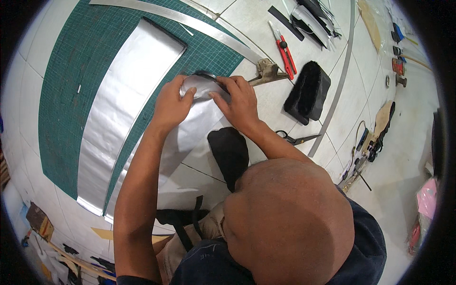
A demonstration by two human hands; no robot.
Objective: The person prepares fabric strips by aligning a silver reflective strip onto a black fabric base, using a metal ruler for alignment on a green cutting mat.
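Note:
Both hands grip the curled far end of a silver sheet strip point(178, 140) that runs back toward me. My left hand point(172, 105) pinches the left side of the curl, thumb on the silver face. On the right side, my right hand point(239, 103) has its fingers bent over the dark edge and its thumb on the silver surface. A second silver strip point(118, 104) with a dark far edge lies flat on the green cutting mat point(61, 123), left of my hands. Just right of my right fingers rests a metal clamp clip point(267, 72).
A metal ruler point(190, 20) crosses the mat's far side. Right of it lie a red utility knife point(286, 57), a black fuzzy brush block point(308, 92) and black scissors point(299, 139). A black rounded piece point(229, 154) sits near my lap. Dark scraps point(316, 21) lie far right.

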